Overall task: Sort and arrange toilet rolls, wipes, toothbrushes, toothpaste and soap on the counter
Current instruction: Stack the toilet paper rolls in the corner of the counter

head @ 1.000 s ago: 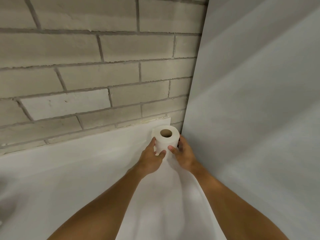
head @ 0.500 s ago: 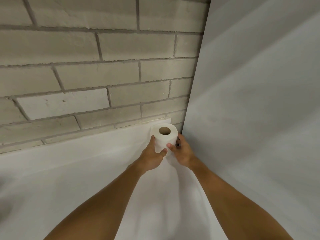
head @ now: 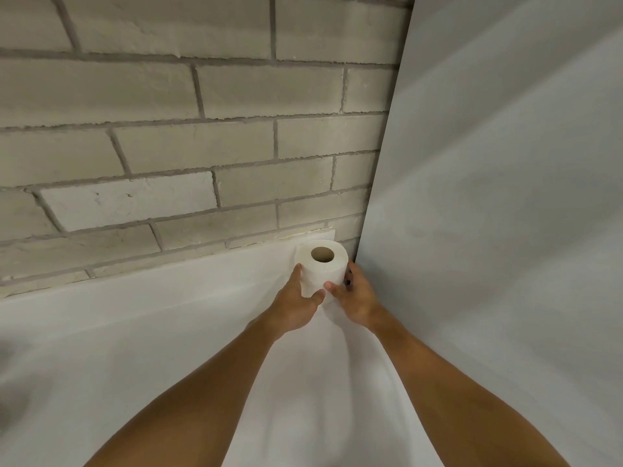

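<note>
Now, between the pale grey painted brick wall [head: 202,146] and the grey side panel [head: 505,197], the white counter [head: 135,332] is shown bearing one white paper toilet roll [head: 325,276], which is set upright, core upward, slightly deeper in the back right corner than a second ago. It is still clasped from both sides, the left hand [head: 293,308] and the right hand [head: 357,298] being curled round it; the placing is judged nearly done, with release not yet made.
</note>
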Demonstrator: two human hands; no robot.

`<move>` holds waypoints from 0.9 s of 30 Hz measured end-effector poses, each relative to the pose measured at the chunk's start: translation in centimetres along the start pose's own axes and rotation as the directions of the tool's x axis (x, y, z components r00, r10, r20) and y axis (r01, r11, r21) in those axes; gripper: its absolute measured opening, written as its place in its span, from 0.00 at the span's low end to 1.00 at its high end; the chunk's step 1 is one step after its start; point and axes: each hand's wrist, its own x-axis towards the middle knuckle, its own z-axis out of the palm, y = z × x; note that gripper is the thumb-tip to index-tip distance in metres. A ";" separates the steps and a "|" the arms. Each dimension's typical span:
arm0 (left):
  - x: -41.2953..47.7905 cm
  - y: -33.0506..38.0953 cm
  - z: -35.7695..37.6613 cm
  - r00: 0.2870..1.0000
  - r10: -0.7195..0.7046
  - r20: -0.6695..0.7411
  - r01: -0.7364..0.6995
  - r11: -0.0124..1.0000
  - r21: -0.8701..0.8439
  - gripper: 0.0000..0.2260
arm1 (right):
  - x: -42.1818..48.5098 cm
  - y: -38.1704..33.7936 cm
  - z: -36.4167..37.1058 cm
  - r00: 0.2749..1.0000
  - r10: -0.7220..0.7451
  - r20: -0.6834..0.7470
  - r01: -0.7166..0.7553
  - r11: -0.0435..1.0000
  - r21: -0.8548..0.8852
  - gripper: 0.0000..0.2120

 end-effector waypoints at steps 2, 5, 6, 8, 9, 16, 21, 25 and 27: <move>-0.5 0.0 -0.1 1.000 0.011 -0.025 -0.011 1.000 0.010 0.30 | -0.4 0.1 0.3 0.999 0.015 -0.031 -0.016 1.000 -0.016 0.43; -1.1 -0.5 -0.5 0.997 -0.002 -0.076 0.004 1.000 0.020 0.30 | -1.8 -0.3 0.7 0.995 0.045 -0.090 -0.056 0.991 -0.122 0.40; -1.3 -0.8 -0.6 0.996 -0.015 -0.090 0.017 1.000 0.026 0.30 | -2.5 -0.7 0.9 0.991 0.059 -0.121 -0.078 0.983 -0.164 0.38; -2.1 -1.4 -0.9 0.992 -0.013 -0.125 0.017 0.999 0.033 0.29 | -3.6 -1.1 1.2 0.978 0.061 -0.198 -0.108 0.966 -0.234 0.32; -2.7 -1.6 -1.0 0.989 0.000 -0.148 0.006 0.999 0.041 0.27 | -4.3 -1.4 1.4 0.971 0.052 -0.235 -0.111 0.962 -0.248 0.28; -8.2 -3.4 -3.7 0.935 0.207 -0.289 -0.131 0.956 0.263 0.18 | -9.0 -3.9 4.8 0.977 -0.003 -0.212 -0.020 0.994 -0.106 0.11; -12.8 -5.3 -6.6 0.905 0.281 -0.319 -0.105 0.874 0.474 0.19 | -12.5 -6.1 8.7 0.995 -0.013 -0.102 0.000 0.991 -0.132 0.08; -16.9 -6.8 -9.7 0.896 0.276 -0.347 -0.028 0.817 0.576 0.20 | -15.4 -7.7 12.8 1.000 -0.014 -0.002 0.013 0.995 -0.099 0.08; -18.9 -7.7 -11.5 0.894 0.265 -0.361 0.007 0.798 0.602 0.20 | -16.9 -8.5 15.0 0.999 -0.004 0.047 0.007 0.998 -0.055 0.08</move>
